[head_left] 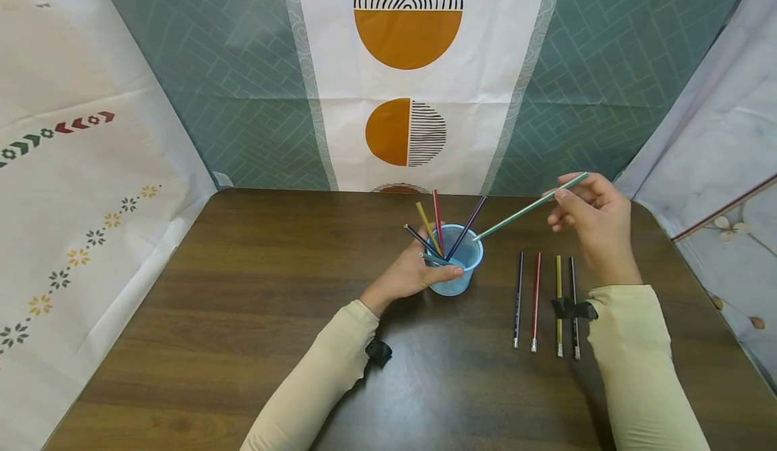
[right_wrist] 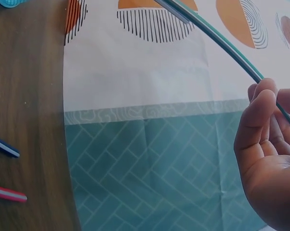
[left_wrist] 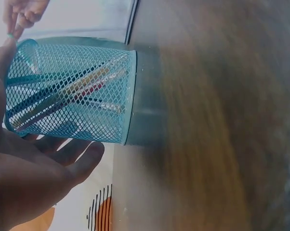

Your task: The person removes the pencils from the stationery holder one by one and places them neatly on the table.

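Head view: two bare hands at work over a flat, brown, wood-grained bench [head_left: 243, 289]. Left hand [head_left: 419, 270]: grasping a light-blue, round, tapered mesh cup [head_left: 452, 286], thumb across the near side, fingers behind. Right hand [head_left: 597, 218]: pinching a long, slim, green pencil [head_left: 528, 212] between thumb and fingertips near its upper end. That pencil slants down from the right hand toward the left; its lower end meets the cup's rim. From where I stand, I cannot tell how far it has passed inside.

Standing in the cup, within the left hand's hold: slim, straight pencils, among them a yellow one [head_left: 427, 224], a red one [head_left: 436, 212] and a dark purple one [head_left: 470, 220]. Lying between the hands and nearer the right forearm, a row of four loose pencils: dark blue [head_left: 518, 303], red [head_left: 536, 303], yellow [head_left: 559, 276] and black [head_left: 575, 336].

Assessment: the step in hand appears to be guiding the green pencil across the rim. Sound practice would be to keep the left hand firm without squeezing, steepen the pencil toward the cup's axis, and steer its end clear of neighbours. Risk: at this shallow slant, it may catch the rim or lever the cup over.
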The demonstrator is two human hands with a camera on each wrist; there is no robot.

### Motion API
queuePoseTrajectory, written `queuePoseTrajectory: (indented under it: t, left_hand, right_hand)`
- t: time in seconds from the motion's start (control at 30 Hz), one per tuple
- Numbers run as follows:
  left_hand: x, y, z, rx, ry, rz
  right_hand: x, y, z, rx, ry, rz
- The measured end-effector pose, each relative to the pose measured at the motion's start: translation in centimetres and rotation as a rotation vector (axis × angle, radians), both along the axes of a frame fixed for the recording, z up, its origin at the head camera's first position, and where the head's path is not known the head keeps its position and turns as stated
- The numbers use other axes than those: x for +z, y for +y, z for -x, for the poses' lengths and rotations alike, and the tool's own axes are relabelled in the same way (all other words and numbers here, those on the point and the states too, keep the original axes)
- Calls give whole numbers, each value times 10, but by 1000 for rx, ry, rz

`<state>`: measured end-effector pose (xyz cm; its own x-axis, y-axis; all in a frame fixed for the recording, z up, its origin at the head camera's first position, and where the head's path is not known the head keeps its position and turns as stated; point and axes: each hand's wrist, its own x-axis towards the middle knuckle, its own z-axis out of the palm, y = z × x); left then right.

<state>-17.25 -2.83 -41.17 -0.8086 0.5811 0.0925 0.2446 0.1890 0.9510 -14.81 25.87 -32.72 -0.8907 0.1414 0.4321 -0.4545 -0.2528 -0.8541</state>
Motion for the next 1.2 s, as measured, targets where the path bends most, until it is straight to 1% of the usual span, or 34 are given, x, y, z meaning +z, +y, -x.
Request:
queuePoseTrajectory:
  t: [0.1,0.2,0.33,0.5,0.6,0.7,0.83,0.9,1.0,1.2]
  left_hand:
    - [3,-1,-1,-16,-3,0]
    - [15,-2,-7,-40,-8,-5]
    - [32,-5,-15,-51,-21,-8]
    - [36,-6,-17,-47,-26,-7]
    - [35,-6,-17,-39,-28,6]
    - [24,-4,-12,-28,-29,10]
    - [5,0,-3,-15,-19,-6]
    - [1,1,-2,-9,-8,-14]
    - [-2,1,-1,-6,5,-25]
    - [-2,0,-1,-9,7,-32]
  right_hand:
    - [1,3,-1,-6,0,23]
    - [1,5,-1,-11,0,39]
    - [0,8,-1,-8,1,52]
    - [-2,8,1,-13,-18,10]
    - [-4,7,2,-24,-48,-25]
    - [-7,7,2,-38,-96,-73]
    - [-11,6,3,-53,-178,-172]
    - [-13,5,3,-53,-209,-209]
    - [-16,3,5,-50,-230,-243]
    - [-19,-1,6,-12,-210,-274]
